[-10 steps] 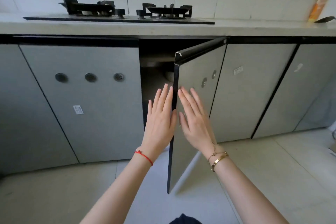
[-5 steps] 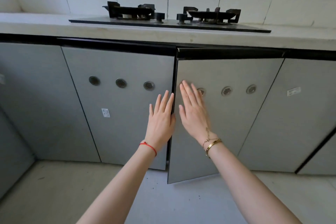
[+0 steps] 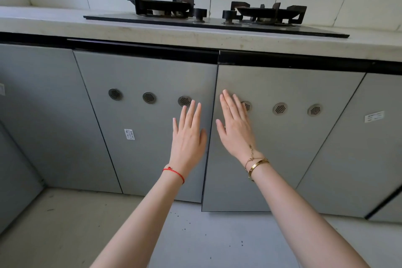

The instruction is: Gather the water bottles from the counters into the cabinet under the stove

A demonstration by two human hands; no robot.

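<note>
Reaching forward, two bare hands lay flat with fingers spread, holding nothing: the left hand (image 3: 188,135) on the left grey cabinet door (image 3: 150,119), the right hand (image 3: 233,128) on the right grey cabinet door (image 3: 282,137), partly covering one of its three round vents. Above, the black two-burner stove (image 3: 217,15) sat on the pale tabletop (image 3: 65,28). No water bottles showed; the cabinet interior was hidden.

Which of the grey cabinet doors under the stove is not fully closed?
The door under the right hand: its lower edge sticks out past the neighbouring doors.

Stove (image 3: 217,14) on counter (image 3: 43,26); cabinet (image 3: 282,137) beneath
</note>
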